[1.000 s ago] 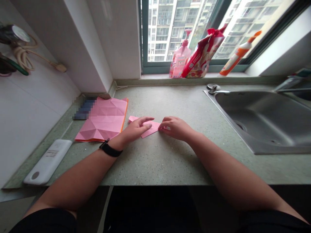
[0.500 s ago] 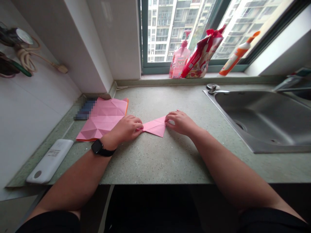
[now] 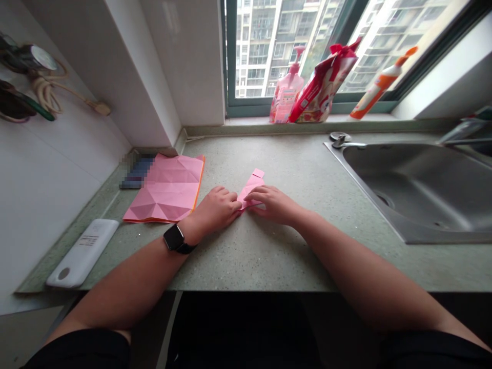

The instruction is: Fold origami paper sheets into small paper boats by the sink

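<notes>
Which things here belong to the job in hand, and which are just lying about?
Part of the job: the folded pink paper, pressed by the left hand and right hand; probably also the creased pink sheet beside them.

Just lying about: the white rounded device, pink pump bottle, red-and-white pouch, orange-capped bottle, steel sink.

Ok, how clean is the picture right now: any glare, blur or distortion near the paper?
Head view: the window pane is washed out by brightness; the pink paper strip between left hand and right hand looks sharp, glare-free; wide-angle distortion stretches the forearms; a patch beside the folded pink sheet is pixelated.
</notes>
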A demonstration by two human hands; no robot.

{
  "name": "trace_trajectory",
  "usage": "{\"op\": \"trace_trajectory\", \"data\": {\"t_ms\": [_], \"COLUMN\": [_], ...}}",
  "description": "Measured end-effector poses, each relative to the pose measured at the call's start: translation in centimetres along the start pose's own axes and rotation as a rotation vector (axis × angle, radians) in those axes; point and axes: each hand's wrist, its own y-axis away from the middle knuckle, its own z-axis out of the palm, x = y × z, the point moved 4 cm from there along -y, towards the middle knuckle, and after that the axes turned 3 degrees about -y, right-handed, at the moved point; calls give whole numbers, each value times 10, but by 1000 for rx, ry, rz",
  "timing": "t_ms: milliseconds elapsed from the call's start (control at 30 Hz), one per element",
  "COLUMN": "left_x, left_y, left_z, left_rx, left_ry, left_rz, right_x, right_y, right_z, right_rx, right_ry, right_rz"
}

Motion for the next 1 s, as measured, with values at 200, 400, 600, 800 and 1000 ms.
{"op": "trace_trajectory", "data": {"t_ms": [200, 400, 600, 800, 1000], "left_x": [3, 4, -1, -6, -12], "left_y": [-1, -3, -3, -4, -2], "left_z": [1, 1, 6, 10, 13], "left_rx": [68, 72, 92, 44, 84], "left_ry": [-8, 4, 88, 121, 245], "left_rz": [18, 27, -38, -59, 4], "right_x": [3, 3, 7, 10, 14], "right_y": [-1, -1, -1, -4, -8], "right_z": [-2, -2, -2, 4, 13], "right_rx": [-9, 5, 48, 88, 89], "right_ry": [-2, -6, -16, -18, -1], "right_rz": [26, 20, 52, 61, 125]}}
